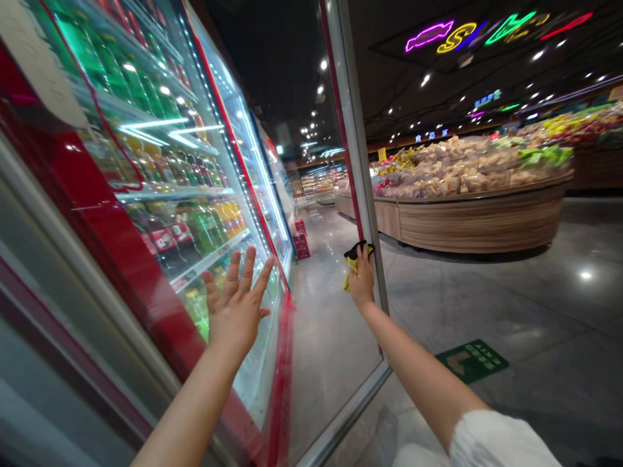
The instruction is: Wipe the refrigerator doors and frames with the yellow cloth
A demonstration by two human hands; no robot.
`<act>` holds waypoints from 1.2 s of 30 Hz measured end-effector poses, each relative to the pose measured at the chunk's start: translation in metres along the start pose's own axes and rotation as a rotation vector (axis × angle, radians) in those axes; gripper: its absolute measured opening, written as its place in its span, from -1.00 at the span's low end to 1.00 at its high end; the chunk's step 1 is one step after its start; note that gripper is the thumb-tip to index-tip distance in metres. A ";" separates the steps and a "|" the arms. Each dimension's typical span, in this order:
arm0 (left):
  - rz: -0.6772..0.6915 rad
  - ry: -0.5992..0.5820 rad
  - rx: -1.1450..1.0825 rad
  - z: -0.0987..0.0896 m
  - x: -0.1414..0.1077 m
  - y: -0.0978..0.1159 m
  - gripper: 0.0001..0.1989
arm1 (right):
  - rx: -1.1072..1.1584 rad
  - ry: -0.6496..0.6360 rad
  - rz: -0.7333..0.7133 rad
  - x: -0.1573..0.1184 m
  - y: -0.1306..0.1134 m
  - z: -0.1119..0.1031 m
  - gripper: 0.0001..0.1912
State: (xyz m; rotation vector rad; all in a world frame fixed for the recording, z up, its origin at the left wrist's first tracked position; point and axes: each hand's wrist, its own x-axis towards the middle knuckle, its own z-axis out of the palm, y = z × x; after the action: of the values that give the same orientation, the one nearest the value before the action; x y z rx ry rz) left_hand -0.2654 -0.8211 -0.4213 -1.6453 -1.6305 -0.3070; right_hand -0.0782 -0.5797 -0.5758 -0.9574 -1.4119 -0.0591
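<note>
An open glass door (318, 350) with a metal frame (357, 130) stands in front of me. My right hand (363, 275) grips a yellow and black cloth (351, 263) against the glass, close to the door's right frame edge. Raised with its fingers spread, my left hand (237, 305) holds nothing; whether its palm touches the glass I cannot tell. Behind it on the left is a lit red-framed drinks cooler (287, 363) with rows of bottles (204, 227) on its shelves.
A curved wooden display stand (477, 224) heaped with packaged goods is at the right. Red crates (302, 243) stand beside the coolers farther down the aisle. A green exit sign (472, 360) lies on the grey floor. Neon shapes glow overhead.
</note>
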 end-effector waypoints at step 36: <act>0.018 -0.107 0.018 -0.001 -0.012 -0.008 0.13 | 0.046 -0.473 -0.531 -0.138 -0.091 -0.019 -0.24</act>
State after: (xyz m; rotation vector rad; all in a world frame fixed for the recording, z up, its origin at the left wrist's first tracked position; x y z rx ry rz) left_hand -0.2744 -0.8320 -0.4259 -1.6870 -1.6912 -0.1976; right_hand -0.1450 -0.7168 -0.6415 -0.5511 -2.0712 -0.2038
